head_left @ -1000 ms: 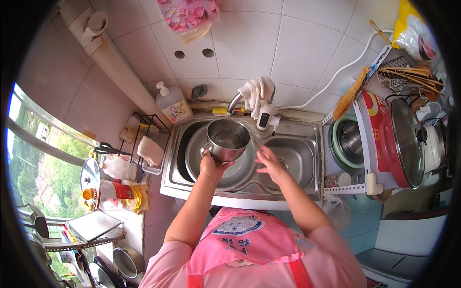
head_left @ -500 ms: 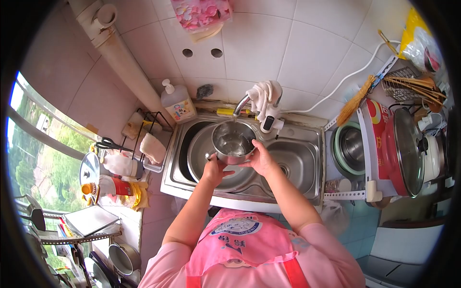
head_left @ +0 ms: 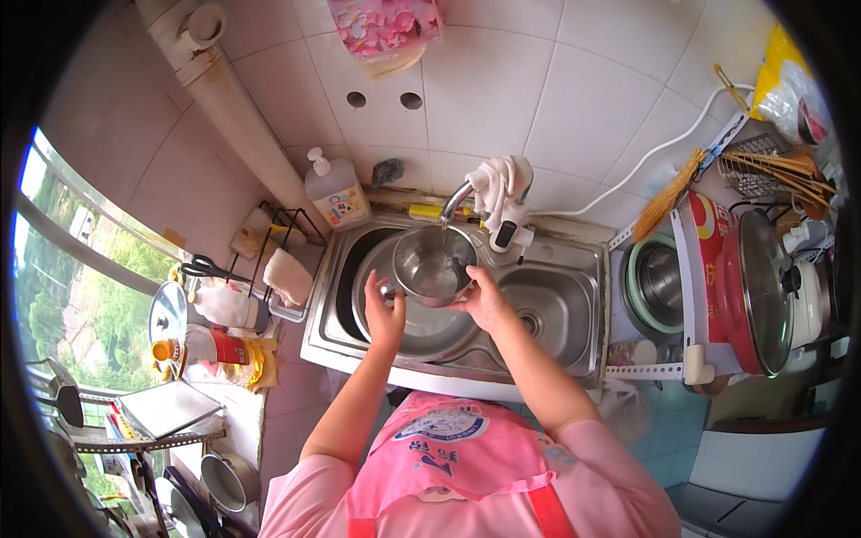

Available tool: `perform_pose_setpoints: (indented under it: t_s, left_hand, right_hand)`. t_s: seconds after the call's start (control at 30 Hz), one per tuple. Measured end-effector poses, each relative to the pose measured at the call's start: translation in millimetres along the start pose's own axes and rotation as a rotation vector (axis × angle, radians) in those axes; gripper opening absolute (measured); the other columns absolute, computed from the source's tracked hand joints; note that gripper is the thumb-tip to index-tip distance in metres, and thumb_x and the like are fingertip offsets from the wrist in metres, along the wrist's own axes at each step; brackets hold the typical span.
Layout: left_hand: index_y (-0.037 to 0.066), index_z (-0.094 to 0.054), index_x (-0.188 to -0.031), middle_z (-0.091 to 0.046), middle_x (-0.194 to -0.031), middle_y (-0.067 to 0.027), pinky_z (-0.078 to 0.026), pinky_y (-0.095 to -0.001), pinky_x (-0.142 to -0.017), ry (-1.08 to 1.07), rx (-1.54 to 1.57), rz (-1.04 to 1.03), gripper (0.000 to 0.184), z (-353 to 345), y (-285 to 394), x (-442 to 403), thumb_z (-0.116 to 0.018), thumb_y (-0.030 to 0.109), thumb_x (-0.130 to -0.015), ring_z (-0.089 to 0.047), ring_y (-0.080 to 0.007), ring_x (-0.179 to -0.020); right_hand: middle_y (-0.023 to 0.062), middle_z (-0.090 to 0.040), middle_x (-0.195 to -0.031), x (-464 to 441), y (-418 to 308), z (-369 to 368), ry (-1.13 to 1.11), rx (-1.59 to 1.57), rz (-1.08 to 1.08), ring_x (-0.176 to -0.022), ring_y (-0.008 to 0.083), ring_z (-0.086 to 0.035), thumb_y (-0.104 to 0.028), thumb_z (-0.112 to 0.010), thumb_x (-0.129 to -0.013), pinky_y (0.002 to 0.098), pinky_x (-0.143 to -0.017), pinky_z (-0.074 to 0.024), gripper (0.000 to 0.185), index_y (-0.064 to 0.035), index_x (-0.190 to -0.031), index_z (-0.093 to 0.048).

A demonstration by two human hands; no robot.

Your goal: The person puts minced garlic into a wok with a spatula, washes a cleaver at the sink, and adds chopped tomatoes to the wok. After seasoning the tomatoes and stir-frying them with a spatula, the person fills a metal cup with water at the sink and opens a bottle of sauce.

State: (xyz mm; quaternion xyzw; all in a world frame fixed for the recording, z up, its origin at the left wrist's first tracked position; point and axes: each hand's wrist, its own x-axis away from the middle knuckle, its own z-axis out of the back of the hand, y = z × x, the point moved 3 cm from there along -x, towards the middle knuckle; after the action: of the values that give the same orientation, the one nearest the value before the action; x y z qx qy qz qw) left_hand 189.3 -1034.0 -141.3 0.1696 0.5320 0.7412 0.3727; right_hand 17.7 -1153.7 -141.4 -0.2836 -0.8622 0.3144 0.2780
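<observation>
A small steel pot (head_left: 434, 264) with water in it is held under the faucet (head_left: 456, 203), above a large round metal basin (head_left: 421, 332) in the left sink bowl. My right hand (head_left: 485, 300) grips the pot's right rim and side, thumb at the rim. At the pot's left side, by its handle, my left hand (head_left: 384, 308) has its fingers apart and raised. Whether its fingertips touch the handle is hard to tell. A pale cloth (head_left: 499, 184) is draped over the faucet.
A soap bottle (head_left: 336, 190) stands behind the sink at left. Beside the sink is a wire rack (head_left: 291, 260) with a sponge. An oil bottle (head_left: 215, 351) and scissors (head_left: 208, 269) lie further left. Shelves at right hold bowls (head_left: 659, 278), a lidded red pan (head_left: 762, 287) and a brush (head_left: 668, 202).
My right hand has come from the right and taken hold of the pot. My left hand, earlier supporting the pot from below, has loosened and spread its fingers at the handle.
</observation>
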Motion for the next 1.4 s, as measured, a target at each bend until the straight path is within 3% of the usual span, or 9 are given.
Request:
perform_pose_setpoints:
  t_s: [0.13, 0.2, 0.43, 0.67, 0.73, 0.83, 0.97, 1.13, 1.4]
  left_hand:
    - [0.014, -0.031, -0.145, -0.040, -0.141, -0.0149, -0.035, -0.0418, -0.103, -0.182, 0.433, 0.057, 0.063, 5.7, -24.6, -11.7, -0.055, 0.026, -0.088, -0.038, -0.0270, -0.131]
    - [0.018, -0.026, -0.148, -0.030, -0.150, -0.0143, -0.027, -0.0568, -0.104, -0.252, 0.651, 0.358, 0.073, 19.5, -18.6, -25.1, -0.054, 0.050, -0.088, -0.026, -0.0278, -0.139]
    - [0.022, -0.019, -0.151, -0.022, -0.154, -0.0165, -0.022, -0.0625, -0.106, -0.703, 0.555, 0.721, 0.094, -16.5, -16.4, -76.8, -0.060, 0.065, -0.079, -0.019, -0.0387, -0.141]
    - [0.026, -0.015, -0.151, -0.011, -0.157, -0.0039, -0.028, -0.0698, -0.100, -0.890, 0.711, 0.793, 0.103, -36.0, 3.7, -64.6, -0.070, 0.063, -0.073, -0.018, -0.0430, -0.139]
    - [0.024, -0.024, -0.149, -0.019, -0.155, -0.0037, -0.034, -0.0698, -0.096, -0.856, 0.755, 0.816, 0.097, -35.7, 5.5, -58.8, -0.072, 0.060, -0.073, -0.022, -0.0418, -0.137]
    - [0.021, -0.034, -0.145, -0.027, -0.151, -0.0045, -0.037, -0.0697, -0.094, -0.824, 0.836, 0.912, 0.091, -39.4, 3.8, -49.8, -0.075, 0.056, -0.072, -0.026, -0.0407, -0.135]
    - [0.023, -0.045, -0.126, -0.042, -0.127, -0.0051, -0.053, -0.0561, -0.083, -0.680, 0.795, 0.898, 0.049, -37.7, 9.4, -36.2, -0.066, 0.034, -0.083, -0.043, -0.0303, -0.116]
    - [0.012, -0.052, -0.118, -0.054, -0.108, -0.0113, -0.053, -0.0586, -0.084, -0.475, 0.907, 0.920, 0.041, -42.2, -7.7, -24.2, -0.064, 0.032, -0.084, -0.054, -0.0286, -0.102]
    - [0.017, -0.045, -0.116, -0.053, -0.107, -0.0101, -0.054, -0.0543, -0.079, -0.365, 0.895, 0.814, 0.038, -39.3, 2.8, -18.8, -0.060, 0.033, -0.086, -0.061, -0.0285, -0.090]
  right_hand:
    - [0.0142, -0.060, -0.110, -2.8, -19.1, 0.6, 0.071, 0.008, 0.072, -0.103, 0.0305, -0.061, -0.039, -0.056, -0.084, 0.0574, -0.088, -0.0497, 0.052, -0.0075, -0.125, -0.048]
    - [0.0128, -0.056, -0.119, -3.2, -29.9, 9.4, 0.028, -0.033, 0.070, -0.101, 0.0305, -0.063, -0.031, -0.055, -0.085, 0.0540, -0.077, -0.0571, 0.052, -0.0144, -0.132, -0.040]
    - [0.0067, -0.060, -0.087, -12.6, -38.9, 36.2, 0.087, 0.042, 0.042, -0.067, 0.0160, -0.059, -0.032, -0.058, -0.082, 0.0530, -0.073, -0.0573, 0.046, -0.0143, -0.124, -0.050]
    - [0.0052, -0.059, -0.076, -5.7, -36.5, 37.3, 0.129, 0.013, -0.040, -0.068, 0.0199, -0.062, -0.037, -0.058, -0.083, 0.0529, -0.074, -0.0553, 0.042, -0.0086, -0.114, -0.054]
    - [0.0147, -0.065, -0.106, -8.2, -30.0, 46.8, 0.045, 0.080, -0.083, -0.092, 0.0270, -0.066, -0.042, -0.057, -0.084, 0.0532, -0.086, -0.0521, 0.058, -0.0031, -0.126, -0.050]
    - [0.0136, -0.065, -0.105, -11.5, -19.5, 51.0, 0.077, 0.088, -0.075, -0.093, 0.0260, -0.065, -0.044, -0.055, -0.086, 0.0507, -0.081, -0.0536, 0.056, -0.0045, -0.125, -0.051]
    - [0.0115, -0.058, -0.121, -4.7, -16.9, 43.2, 0.088, 0.090, -0.070, -0.110, 0.0256, -0.057, -0.052, -0.056, -0.087, 0.0518, -0.085, -0.0500, 0.061, -0.0092, -0.130, -0.048]
    - [0.0092, -0.044, -0.138, 28.7, -17.2, 36.2, 0.299, 0.042, 0.030, -0.122, 0.0254, -0.046, -0.058, -0.055, -0.087, 0.0548, -0.094, -0.0428, 0.072, -0.0122, -0.140, -0.038]
    - [0.0108, -0.052, -0.129, 136.4, 37.1, 77.6, 0.269, 0.188, -0.143, -0.107, 0.0216, -0.055, -0.028, -0.056, -0.095, 0.0403, -0.088, -0.0488, 0.053, -0.0074, -0.141, -0.039]
